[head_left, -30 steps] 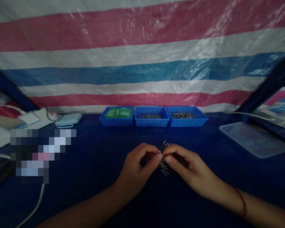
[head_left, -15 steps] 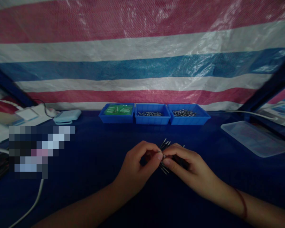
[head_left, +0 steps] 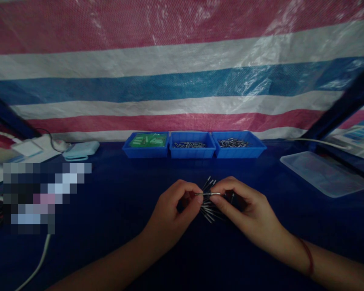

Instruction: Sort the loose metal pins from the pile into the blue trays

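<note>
A thin, silvery rod-like piece spans the gap between my two hands, lying roughly level. My left hand pinches its left end between thumb and forefinger. On the other side, my right hand is closed on the right part with thumb and fingertips. What joint or part sits under the fingertips is too small to make out. Just beneath and behind the fingers lies a loose pile of slender dark rods with pale tips on the dark blue table, partly hidden by my right hand.
Three blue bins stand in a row at the back: the left bin holds a green bag of pale pieces, the middle bin and right bin small metal parts. A translucent lid lies right; a light blue case and white cable left.
My hands have drawn slightly apart, and the silvery rod now shows between them. The view has shifted a little. The bins and the pile look unchanged.
</note>
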`<control>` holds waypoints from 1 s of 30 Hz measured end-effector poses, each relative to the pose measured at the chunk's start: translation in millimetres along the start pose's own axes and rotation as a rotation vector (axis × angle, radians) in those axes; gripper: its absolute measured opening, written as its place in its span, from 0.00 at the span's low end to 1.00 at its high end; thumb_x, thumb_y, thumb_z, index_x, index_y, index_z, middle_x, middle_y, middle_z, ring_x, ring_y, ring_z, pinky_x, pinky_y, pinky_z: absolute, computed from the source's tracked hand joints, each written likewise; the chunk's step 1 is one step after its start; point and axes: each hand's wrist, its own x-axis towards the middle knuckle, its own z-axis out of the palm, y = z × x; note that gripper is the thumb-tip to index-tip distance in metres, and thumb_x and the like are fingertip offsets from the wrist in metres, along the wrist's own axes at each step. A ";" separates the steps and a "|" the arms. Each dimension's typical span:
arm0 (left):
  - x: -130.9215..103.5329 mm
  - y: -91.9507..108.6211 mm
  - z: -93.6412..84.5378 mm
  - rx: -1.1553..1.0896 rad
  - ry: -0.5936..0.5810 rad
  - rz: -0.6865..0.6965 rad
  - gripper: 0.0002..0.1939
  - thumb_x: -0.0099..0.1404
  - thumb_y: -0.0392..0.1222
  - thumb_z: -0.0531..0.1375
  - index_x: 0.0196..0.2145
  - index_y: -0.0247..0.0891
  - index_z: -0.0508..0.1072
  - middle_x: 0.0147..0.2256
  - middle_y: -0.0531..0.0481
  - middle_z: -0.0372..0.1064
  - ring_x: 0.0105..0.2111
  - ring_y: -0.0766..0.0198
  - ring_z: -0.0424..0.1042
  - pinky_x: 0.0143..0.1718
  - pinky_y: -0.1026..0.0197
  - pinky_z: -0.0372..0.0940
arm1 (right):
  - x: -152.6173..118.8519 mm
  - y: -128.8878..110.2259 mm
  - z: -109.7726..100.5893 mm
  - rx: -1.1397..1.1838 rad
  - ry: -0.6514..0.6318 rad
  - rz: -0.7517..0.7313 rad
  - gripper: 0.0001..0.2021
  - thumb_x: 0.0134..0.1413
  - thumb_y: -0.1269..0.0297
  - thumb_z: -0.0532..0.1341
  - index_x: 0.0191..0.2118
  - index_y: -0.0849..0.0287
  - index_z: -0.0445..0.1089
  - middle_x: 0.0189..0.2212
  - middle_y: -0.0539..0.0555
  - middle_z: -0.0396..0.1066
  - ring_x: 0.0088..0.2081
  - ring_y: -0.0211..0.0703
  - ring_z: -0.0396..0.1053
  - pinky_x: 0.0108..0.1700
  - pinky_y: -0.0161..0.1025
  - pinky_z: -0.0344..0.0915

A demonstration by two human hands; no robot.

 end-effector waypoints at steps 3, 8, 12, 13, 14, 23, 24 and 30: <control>1.1 -2.1 0.0 0.029 -0.041 -0.020 0.03 0.64 0.38 0.55 0.35 0.40 0.69 0.33 0.53 0.63 0.29 0.68 0.64 0.29 0.65 0.59 | -0.6 0.5 0.2 0.006 0.045 -0.023 0.04 0.53 0.68 0.61 0.36 0.54 0.68 0.30 0.48 0.69 0.32 0.35 0.68 0.34 0.33 0.66; 2.2 -0.1 0.0 0.050 -0.083 -0.021 0.06 0.66 0.39 0.53 0.35 0.40 0.69 0.38 0.51 0.61 0.33 0.67 0.65 0.33 0.64 0.60 | -0.2 -1.4 -2.9 -0.014 0.011 -0.104 0.05 0.55 0.71 0.59 0.38 0.56 0.67 0.32 0.50 0.69 0.34 0.36 0.68 0.36 0.34 0.66; 2.6 0.9 0.7 0.054 -0.083 -0.035 0.07 0.66 0.40 0.51 0.38 0.40 0.68 0.36 0.51 0.63 0.34 0.65 0.66 0.33 0.62 0.61 | 7.4 -5.6 -12.7 -0.139 -0.049 -0.292 0.03 0.53 0.72 0.59 0.35 0.58 0.66 0.32 0.52 0.68 0.35 0.39 0.67 0.37 0.37 0.66; 2.7 0.8 0.9 0.042 -0.064 -0.054 0.07 0.66 0.41 0.52 0.41 0.40 0.66 0.36 0.51 0.64 0.33 0.66 0.66 0.33 0.62 0.62 | 11.8 -5.5 -16.4 -0.189 -0.023 -0.327 0.03 0.53 0.71 0.59 0.34 0.58 0.66 0.32 0.52 0.68 0.36 0.40 0.67 0.38 0.39 0.65; 2.9 0.5 1.1 0.037 -0.040 -0.071 0.09 0.65 0.41 0.53 0.44 0.40 0.64 0.36 0.51 0.64 0.32 0.66 0.66 0.32 0.62 0.62 | 17.3 -4.2 -20.7 -0.240 0.036 -0.341 0.02 0.53 0.71 0.59 0.34 0.57 0.67 0.33 0.53 0.68 0.37 0.41 0.67 0.39 0.40 0.65; 3.0 -4.5 -0.9 0.392 -0.169 0.094 0.10 0.63 0.40 0.56 0.44 0.40 0.67 0.43 0.46 0.64 0.44 0.56 0.64 0.46 0.50 0.60 | 64.8 69.0 -75.5 -0.763 0.495 -0.097 0.11 0.52 0.59 0.59 0.39 0.57 0.70 0.40 0.59 0.65 0.44 0.53 0.63 0.46 0.54 0.60; 2.5 -5.5 -0.8 0.434 -0.188 0.103 0.12 0.63 0.40 0.57 0.45 0.40 0.67 0.44 0.46 0.63 0.45 0.55 0.63 0.46 0.48 0.59 | 63.8 74.8 -78.5 -0.794 0.480 -0.086 0.12 0.52 0.59 0.59 0.40 0.58 0.70 0.40 0.60 0.65 0.45 0.54 0.63 0.47 0.55 0.59; 1.0 -9.8 -1.6 0.522 -0.247 0.137 0.06 0.63 0.39 0.57 0.39 0.40 0.70 0.44 0.46 0.64 0.43 0.55 0.64 0.43 0.49 0.60 | 44.4 58.1 -61.6 -0.661 0.350 -0.113 0.09 0.53 0.63 0.57 0.40 0.56 0.68 0.41 0.58 0.65 0.46 0.52 0.63 0.50 0.52 0.58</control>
